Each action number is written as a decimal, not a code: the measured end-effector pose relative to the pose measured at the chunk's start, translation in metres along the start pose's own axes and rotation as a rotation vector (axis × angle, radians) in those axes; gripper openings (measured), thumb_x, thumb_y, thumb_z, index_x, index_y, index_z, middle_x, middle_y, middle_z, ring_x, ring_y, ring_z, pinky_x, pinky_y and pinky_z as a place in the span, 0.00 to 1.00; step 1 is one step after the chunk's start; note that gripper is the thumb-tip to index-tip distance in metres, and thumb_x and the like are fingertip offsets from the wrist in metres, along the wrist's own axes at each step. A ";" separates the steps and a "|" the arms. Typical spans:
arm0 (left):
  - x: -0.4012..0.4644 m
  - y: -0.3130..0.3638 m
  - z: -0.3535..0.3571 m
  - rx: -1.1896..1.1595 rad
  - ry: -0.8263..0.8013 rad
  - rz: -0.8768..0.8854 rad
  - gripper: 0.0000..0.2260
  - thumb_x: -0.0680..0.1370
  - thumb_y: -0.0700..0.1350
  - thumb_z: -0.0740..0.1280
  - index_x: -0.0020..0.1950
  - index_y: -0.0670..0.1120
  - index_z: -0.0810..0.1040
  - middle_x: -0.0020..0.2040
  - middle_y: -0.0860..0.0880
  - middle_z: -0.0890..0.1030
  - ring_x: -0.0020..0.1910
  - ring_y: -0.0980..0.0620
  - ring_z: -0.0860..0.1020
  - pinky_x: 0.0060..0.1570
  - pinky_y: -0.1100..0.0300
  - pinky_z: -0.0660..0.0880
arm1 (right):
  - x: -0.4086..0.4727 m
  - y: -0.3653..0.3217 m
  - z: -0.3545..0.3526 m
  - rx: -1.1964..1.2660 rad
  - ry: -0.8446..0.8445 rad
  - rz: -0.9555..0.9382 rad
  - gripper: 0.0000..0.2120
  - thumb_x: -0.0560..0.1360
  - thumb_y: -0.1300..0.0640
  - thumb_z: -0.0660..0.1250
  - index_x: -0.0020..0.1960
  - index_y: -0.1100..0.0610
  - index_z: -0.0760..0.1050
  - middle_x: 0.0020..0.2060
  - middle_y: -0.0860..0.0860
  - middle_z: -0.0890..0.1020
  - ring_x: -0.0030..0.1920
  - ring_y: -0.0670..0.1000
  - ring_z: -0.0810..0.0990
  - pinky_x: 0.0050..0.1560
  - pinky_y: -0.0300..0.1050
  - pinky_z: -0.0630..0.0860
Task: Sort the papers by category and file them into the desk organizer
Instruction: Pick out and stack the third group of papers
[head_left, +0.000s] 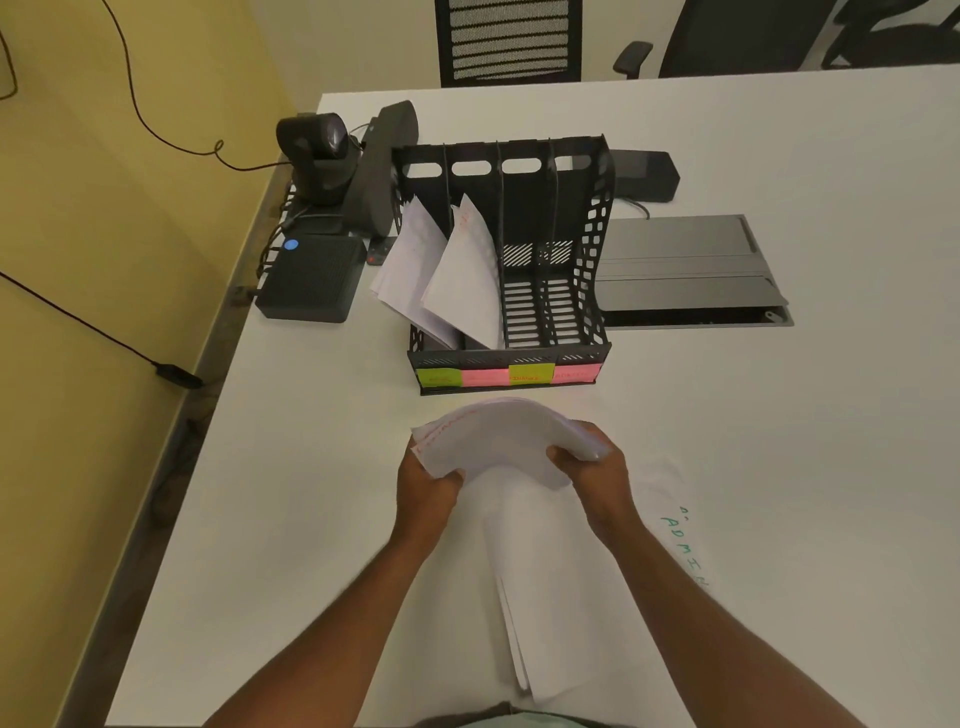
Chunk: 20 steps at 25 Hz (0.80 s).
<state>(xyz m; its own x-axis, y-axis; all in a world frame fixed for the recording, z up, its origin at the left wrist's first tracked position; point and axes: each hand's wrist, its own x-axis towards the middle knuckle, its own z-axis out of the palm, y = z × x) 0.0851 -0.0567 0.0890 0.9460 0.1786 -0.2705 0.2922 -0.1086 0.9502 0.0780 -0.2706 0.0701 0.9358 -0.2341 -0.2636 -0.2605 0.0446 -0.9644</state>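
A bowed stack of white papers (501, 439) with red writing along its left edge hangs just above the table. My left hand (426, 486) grips its left end and my right hand (592, 475) grips its right end. Beyond it stands a black desk organizer (592, 249) with green and pink labels (509, 375) on its front lip. White sheets (410, 260) lean in its first slot, more sheets (467, 275) in the second; the two right slots hold nothing. More papers (540, 597) lie on the table under my hands, and a sheet marked ADMIN (683, 545) lies to the right.
A black camera (317, 150), a dark speaker bar (384, 166) and a small black box (311, 278) crowd the table's back left corner. A grey cable hatch (685, 270) sits right of the organizer. Office chairs (509, 41) stand behind the white table (805, 415).
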 end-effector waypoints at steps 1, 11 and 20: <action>0.002 0.001 0.001 -0.012 0.025 -0.010 0.28 0.69 0.29 0.72 0.58 0.58 0.75 0.53 0.57 0.81 0.52 0.61 0.80 0.43 0.69 0.77 | 0.002 -0.002 0.003 0.010 0.003 0.001 0.18 0.73 0.65 0.73 0.57 0.47 0.82 0.49 0.47 0.86 0.51 0.53 0.84 0.48 0.42 0.81; 0.016 -0.011 0.007 -0.026 0.048 -0.108 0.23 0.71 0.32 0.73 0.56 0.57 0.76 0.48 0.53 0.82 0.49 0.55 0.80 0.38 0.66 0.77 | 0.011 -0.002 0.011 -0.019 -0.109 -0.007 0.22 0.73 0.66 0.71 0.59 0.42 0.82 0.53 0.46 0.86 0.52 0.46 0.84 0.50 0.43 0.81; 0.030 -0.022 0.014 -0.044 0.039 -0.145 0.26 0.70 0.33 0.73 0.62 0.55 0.75 0.53 0.53 0.82 0.53 0.55 0.80 0.43 0.64 0.77 | 0.017 -0.003 0.010 -0.075 -0.140 0.010 0.24 0.72 0.58 0.72 0.60 0.32 0.78 0.53 0.36 0.84 0.53 0.42 0.83 0.45 0.36 0.80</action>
<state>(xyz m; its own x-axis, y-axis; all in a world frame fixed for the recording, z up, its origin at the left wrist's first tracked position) 0.1091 -0.0627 0.0581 0.8877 0.2272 -0.4004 0.4185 -0.0358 0.9075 0.0971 -0.2654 0.0688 0.9556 -0.0957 -0.2788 -0.2826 -0.0280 -0.9588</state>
